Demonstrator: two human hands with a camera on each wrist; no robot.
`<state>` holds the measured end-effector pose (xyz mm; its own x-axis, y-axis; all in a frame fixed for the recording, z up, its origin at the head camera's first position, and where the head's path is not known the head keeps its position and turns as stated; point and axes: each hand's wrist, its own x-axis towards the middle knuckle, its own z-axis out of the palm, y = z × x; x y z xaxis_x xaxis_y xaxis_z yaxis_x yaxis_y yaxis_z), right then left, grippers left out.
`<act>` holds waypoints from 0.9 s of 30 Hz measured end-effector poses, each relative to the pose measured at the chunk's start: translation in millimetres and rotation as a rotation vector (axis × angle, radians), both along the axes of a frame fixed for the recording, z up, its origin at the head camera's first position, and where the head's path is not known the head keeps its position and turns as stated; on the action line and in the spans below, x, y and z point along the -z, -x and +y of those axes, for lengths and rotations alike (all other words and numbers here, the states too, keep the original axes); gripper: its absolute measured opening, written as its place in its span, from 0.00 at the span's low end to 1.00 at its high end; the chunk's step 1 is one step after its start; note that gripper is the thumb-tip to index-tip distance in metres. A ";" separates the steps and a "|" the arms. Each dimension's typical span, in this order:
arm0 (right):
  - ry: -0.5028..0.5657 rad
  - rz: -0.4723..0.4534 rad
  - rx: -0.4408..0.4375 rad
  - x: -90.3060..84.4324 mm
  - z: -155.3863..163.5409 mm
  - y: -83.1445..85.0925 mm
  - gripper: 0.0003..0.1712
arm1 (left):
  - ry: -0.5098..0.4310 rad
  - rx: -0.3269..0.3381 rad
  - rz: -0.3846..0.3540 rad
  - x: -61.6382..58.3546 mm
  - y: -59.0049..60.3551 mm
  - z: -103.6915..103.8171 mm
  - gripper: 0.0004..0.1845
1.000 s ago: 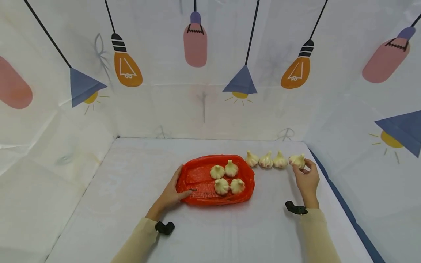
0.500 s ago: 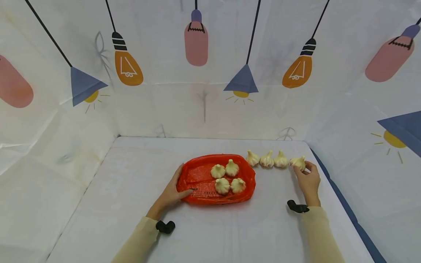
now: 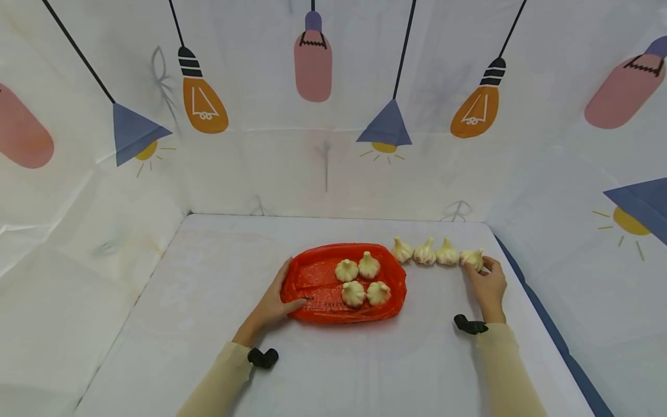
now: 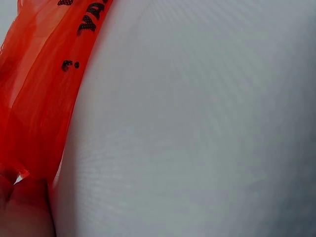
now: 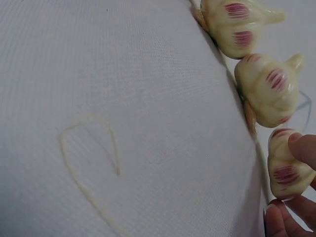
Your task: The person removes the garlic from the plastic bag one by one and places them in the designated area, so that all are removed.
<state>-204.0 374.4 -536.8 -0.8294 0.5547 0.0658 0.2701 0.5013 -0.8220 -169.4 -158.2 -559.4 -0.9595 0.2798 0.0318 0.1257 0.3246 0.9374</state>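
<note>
While pinched: garlic bulb (image 3: 472, 258) (seemingly pink-streaked)

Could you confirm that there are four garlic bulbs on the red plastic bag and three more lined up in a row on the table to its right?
Not quite: the row has four garlic bulbs, not three. The head view shows them side by side, and the right hand holds the end bulb. The four on the red plastic bag, which the left hand touches, are right.
</note>
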 end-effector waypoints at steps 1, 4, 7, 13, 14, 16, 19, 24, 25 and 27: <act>-0.005 -0.004 -0.001 0.0 0.3 0.4 0.39 | 0.000 0.000 0.000 -0.1 0.0 0.1 0.58; -0.022 -0.018 -0.006 0.4 1.2 1.5 0.39 | -0.004 -0.002 -0.003 -0.7 0.0 0.1 0.58; -0.035 -0.024 -0.011 1.2 1.7 2.1 0.38 | -0.005 -0.003 -0.007 -0.9 0.0 0.2 0.58; -0.042 -0.038 -0.023 2.4 1.7 2.8 0.38 | -0.008 0.000 -0.011 -1.1 -0.1 0.0 0.58; -0.043 -0.039 -0.025 2.5 1.8 2.9 0.38 | -0.008 0.002 -0.010 -0.6 0.2 -0.1 0.58; -0.045 -0.039 -0.029 2.4 1.7 2.7 0.38 | -0.009 0.004 -0.008 -0.1 0.6 -0.2 0.59; -0.054 -0.036 -0.033 2.3 1.9 2.6 0.37 | -0.012 0.005 -0.008 0.3 0.7 -0.3 0.59; -0.065 -0.044 -0.036 1.9 2.1 2.7 0.37 | -0.025 0.005 -0.011 0.9 0.6 -0.2 0.59; -0.070 -0.046 -0.037 2.2 2.5 2.9 0.37 | -0.026 0.006 -0.010 1.2 0.5 -0.2 0.59; -0.078 -0.052 -0.042 3.1 3.6 3.4 0.37 | -0.029 0.004 -0.007 1.1 0.4 -0.1 0.59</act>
